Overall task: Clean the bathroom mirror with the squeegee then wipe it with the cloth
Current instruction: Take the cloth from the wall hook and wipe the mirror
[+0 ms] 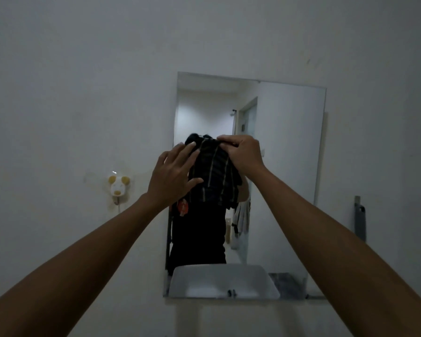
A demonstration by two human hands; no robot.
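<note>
Dark striped cloth [214,176] (one), right hand [241,154] pinching, left hand [173,176] flat on it, one mirror [287,142].

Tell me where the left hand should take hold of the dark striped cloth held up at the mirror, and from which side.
Grip the cloth at its free upper left corner, coming in from the left. The right hand already pinches the upper right edge, so the cloth hangs bunched; the left hand lies open against its left side, closest to that corner.

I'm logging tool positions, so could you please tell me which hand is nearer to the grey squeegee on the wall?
Right. The right hand pinches the cloth left of the squeegee; the left hand lies farther left.
</note>
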